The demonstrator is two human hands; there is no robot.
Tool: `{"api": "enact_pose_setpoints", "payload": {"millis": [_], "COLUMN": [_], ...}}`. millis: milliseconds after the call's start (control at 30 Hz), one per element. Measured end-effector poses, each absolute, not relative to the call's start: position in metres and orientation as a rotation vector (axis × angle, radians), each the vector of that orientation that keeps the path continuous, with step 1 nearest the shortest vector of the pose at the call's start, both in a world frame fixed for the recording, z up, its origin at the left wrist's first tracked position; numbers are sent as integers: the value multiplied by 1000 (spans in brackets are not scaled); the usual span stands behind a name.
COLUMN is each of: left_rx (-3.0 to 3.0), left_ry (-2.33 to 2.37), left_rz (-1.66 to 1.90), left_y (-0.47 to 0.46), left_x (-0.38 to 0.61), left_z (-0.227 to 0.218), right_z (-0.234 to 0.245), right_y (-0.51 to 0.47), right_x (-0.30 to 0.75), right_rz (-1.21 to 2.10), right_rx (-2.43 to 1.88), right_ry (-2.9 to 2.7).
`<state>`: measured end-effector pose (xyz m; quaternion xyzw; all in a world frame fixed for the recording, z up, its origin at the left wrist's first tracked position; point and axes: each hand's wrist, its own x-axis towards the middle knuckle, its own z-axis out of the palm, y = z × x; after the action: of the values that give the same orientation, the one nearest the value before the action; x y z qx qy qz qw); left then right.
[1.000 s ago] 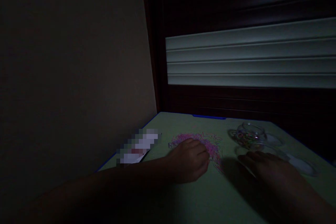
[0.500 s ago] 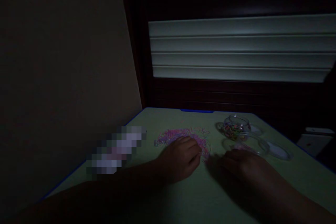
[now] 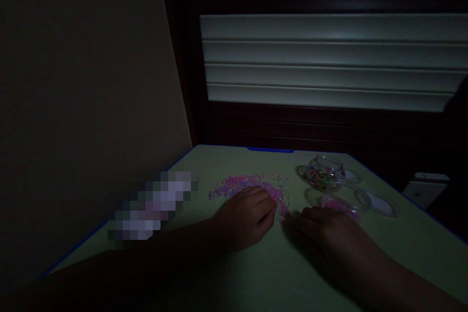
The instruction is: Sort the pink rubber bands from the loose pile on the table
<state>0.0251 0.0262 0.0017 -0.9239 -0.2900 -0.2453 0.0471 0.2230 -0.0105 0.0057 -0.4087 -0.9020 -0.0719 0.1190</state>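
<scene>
Pink and purple small rubber bands (image 3: 239, 183) lie in a loose, spread-out pile on the pale green table (image 3: 234, 278). My left hand (image 3: 250, 217) rests at the near side of this pile, its fingers curled in. Whatever is between those fingertips is too dark to make out. Just right of the pile is my right hand (image 3: 329, 231), low over the table with bent fingers pointing toward the bands. Its fingertips are in shadow, so what they hold is hidden. Behind it, a clear container (image 3: 345, 197) with pink bands is partly covered by the hand.
A clear round jar (image 3: 325, 173) with multicoloured bands stands at the back right. Round clear lids (image 3: 382, 204) lie beside the containers. A blurred-out item (image 3: 153, 209) sits along the left edge. A wall (image 3: 91, 83) and a dark slatted panel (image 3: 321, 126) border the table.
My right hand has shifted left, nearer the pile, and more of the pink bands in the clear container shows. The left hand stays by the pile. The view has tilted slightly.
</scene>
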Motion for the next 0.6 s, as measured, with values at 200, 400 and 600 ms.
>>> {"api": "enact_pose_setpoints", "payload": {"millis": [200,400,600], "left_rx": [-2819,-2815,-2807], "left_ry": [-885,-882,-878], "left_rz": [-748,-745,-757], "left_y": [26,26,26], "left_x": [25,25,26], "left_z": [1,2,1], "right_z": [4,5,5], "right_y": [-10,-11,-11], "right_x": [221,221,222], "right_rz": [-220,-234,-272], "right_rx": [-1239,-1239,-1226], "right_ry": [-2629,-2626,-2615]}}
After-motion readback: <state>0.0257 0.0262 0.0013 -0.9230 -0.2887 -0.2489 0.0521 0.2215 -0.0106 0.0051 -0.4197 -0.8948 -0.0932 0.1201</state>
